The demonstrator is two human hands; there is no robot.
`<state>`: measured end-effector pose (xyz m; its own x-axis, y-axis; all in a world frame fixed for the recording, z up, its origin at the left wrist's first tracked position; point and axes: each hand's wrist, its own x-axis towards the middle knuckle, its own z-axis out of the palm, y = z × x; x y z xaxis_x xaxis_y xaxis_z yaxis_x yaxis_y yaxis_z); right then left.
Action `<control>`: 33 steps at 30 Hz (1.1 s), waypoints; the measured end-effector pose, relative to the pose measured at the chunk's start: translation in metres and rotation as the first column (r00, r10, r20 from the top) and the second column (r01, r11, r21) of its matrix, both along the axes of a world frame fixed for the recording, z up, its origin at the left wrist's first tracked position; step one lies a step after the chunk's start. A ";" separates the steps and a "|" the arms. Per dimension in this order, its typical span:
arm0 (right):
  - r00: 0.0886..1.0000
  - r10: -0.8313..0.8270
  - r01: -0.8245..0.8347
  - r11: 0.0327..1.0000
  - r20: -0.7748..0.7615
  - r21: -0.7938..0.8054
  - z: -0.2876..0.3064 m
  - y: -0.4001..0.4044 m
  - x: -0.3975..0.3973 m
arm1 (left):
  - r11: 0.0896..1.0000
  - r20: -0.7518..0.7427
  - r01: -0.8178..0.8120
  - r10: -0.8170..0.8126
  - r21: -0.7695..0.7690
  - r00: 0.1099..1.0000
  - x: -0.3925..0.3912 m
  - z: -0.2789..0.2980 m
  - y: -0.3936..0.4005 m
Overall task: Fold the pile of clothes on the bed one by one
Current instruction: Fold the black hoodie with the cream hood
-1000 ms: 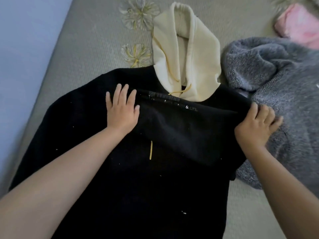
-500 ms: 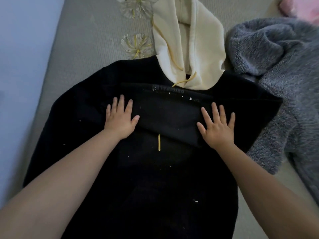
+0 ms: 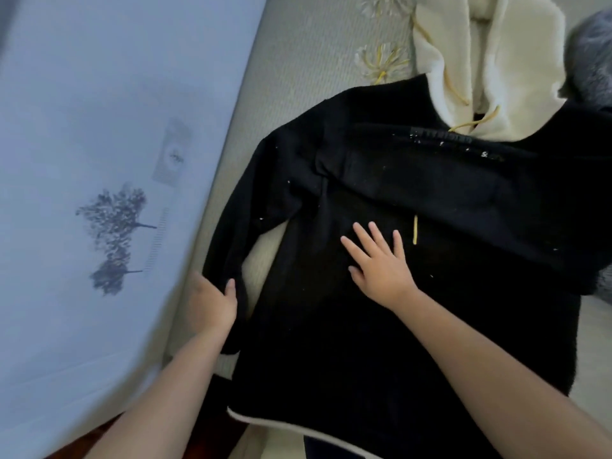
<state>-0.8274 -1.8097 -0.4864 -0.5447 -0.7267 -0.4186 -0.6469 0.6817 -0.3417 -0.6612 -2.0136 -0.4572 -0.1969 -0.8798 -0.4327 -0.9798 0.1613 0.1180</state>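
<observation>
A black hoodie (image 3: 414, 326) with a cream hood (image 3: 516, 54) lies spread on the grey bed (image 3: 304, 71). Its right sleeve is folded across the chest. The left sleeve (image 3: 238, 226) hangs out toward the bed's left edge. My left hand (image 3: 212, 303) grips the lower part of that sleeve, thumb on top of the cloth. My right hand (image 3: 381, 263) lies flat with spread fingers on the hoodie's chest, beside a short yellow drawstring end (image 3: 415, 230).
A pale blue wall (image 3: 82, 160) with a tree sticker runs along the bed's left side. A grey knitted garment (image 3: 592, 58) shows at the right edge, behind the hood. Embroidered flowers (image 3: 381, 61) mark the bedcover at the top.
The view has swung left. My left hand left the chest and took hold of the left sleeve. My right hand slid left across the chest to the middle.
</observation>
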 end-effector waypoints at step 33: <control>0.300 -0.912 0.936 0.223 0.281 -0.274 0.055 0.180 -0.036 | 0.474 -0.387 0.879 -0.821 -0.051 0.420 -0.233 0.044 0.132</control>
<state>-0.8633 -1.6302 -0.4317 -0.9213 0.1900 -0.3393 0.3802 0.6239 -0.6828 -0.8940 -1.8817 -0.4130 -0.9537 -0.1174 -0.2770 -0.2431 0.8431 0.4796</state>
